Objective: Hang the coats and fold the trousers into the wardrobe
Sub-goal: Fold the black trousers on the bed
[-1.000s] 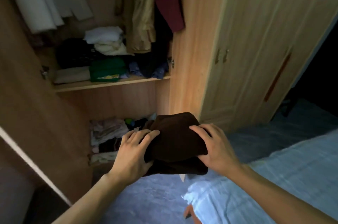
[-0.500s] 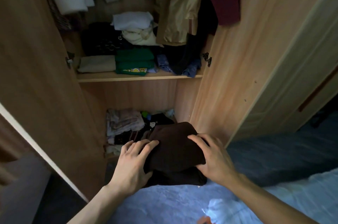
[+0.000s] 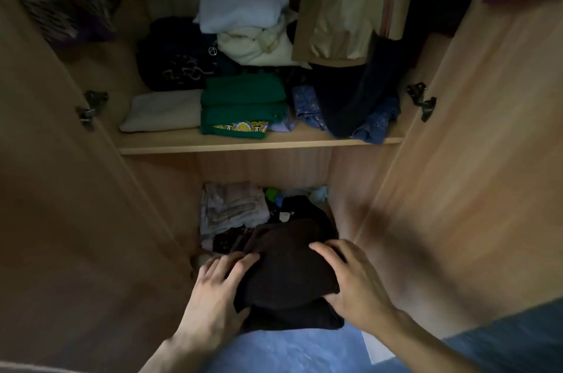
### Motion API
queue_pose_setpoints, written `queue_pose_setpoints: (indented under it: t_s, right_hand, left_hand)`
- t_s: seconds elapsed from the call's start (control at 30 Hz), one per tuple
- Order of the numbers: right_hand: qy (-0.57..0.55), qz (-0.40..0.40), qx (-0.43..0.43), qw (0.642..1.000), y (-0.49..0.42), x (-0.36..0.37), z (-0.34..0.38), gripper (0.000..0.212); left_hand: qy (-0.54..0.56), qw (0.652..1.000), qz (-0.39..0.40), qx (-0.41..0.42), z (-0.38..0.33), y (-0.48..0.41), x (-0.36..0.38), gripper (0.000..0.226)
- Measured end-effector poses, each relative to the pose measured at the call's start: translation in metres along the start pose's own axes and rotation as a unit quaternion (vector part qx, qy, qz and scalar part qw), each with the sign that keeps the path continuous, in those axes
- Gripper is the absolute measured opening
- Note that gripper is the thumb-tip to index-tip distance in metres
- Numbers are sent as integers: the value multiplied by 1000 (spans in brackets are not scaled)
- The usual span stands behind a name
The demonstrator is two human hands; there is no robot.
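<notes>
**Folded trousers held at the mouth of the lower wardrobe shelf**

Dim light fills the open wooden wardrobe (image 3: 475, 159), whose two doors stand swung wide to either side. Both hands hold a folded bundle of dark brown trousers (image 3: 286, 275) just in front of the lower compartment. The left hand (image 3: 213, 293) clasps the bundle's left edge, fingers spread over the top and the thumb hidden beneath. The right hand (image 3: 353, 287) grips the right side the same way, fingers lying flat on the cloth.

To place it well, I judge the bundle should be kept level and pressed from both sides so the folds stay together, then slid in low, under the wooden shelf board (image 3: 259, 145), and set down before either hand lets go.

The lower compartment is already crowded. A stack of pale patterned folded cloth (image 3: 234, 208) sits at the left, and a black garment with a small white tag (image 3: 301, 208) lies at the right, just behind the bundle. The bundle will probably have to rest on top of these, and a careless push could topple the pale stack.

Above, the shelf carries a folded green garment (image 3: 243, 104), a cream folded cloth (image 3: 164, 110) and a white and cream pile (image 3: 249, 28). A tan hanging coat (image 3: 344, 3) drops in front of them, well clear of the hands.
</notes>
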State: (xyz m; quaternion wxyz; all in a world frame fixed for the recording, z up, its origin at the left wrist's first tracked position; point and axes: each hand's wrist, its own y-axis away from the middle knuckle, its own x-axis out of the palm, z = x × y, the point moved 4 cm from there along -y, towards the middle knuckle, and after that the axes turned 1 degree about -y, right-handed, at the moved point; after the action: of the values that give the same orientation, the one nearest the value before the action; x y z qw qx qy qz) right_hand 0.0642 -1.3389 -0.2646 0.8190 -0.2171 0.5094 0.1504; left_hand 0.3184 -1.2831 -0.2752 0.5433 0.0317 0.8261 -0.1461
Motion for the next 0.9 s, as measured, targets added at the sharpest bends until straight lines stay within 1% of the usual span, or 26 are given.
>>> queue_pose_setpoints:
  t_s: [0.13,0.3,0.4,0.43,0.47,0.53,0.63,0.77,0.9]
  right_hand:
    - [0,-2,-16,1000,-60,61,-38,88]
    - [25,-2,-28,999,-128,186,-106,96]
    - [36,-28,-43,998,-157,259,-145,98]
    - [40,-40,-50,997,-164,281,-156,98]
    - [41,-49,-57,996,-170,306,-168,97]
    - [38,-59,-65,995,-179,339,-186,97]
    - [43,-72,-75,994,-183,394,-215,96]
    - [10,-97,-88,991,-191,447,-248,88]
    - [15,-90,-103,990,-204,484,-264,94]
  left_hand:
    - [18,999,-24,-23,62,-42,52,99]
    - [1,998,-64,-27,156,-89,156,101]
    - [-21,996,-84,-26,210,-108,224,100]
    - [-20,995,-90,-27,224,-111,244,98]
    - [-22,995,-99,-23,238,-114,267,90]
    - [-23,994,-97,-35,260,-120,298,76]
    - [-14,994,-109,-31,284,-125,346,72]
    - [3,991,-136,2,309,-135,398,77]
    - [11,987,-162,-6,335,-136,435,90]
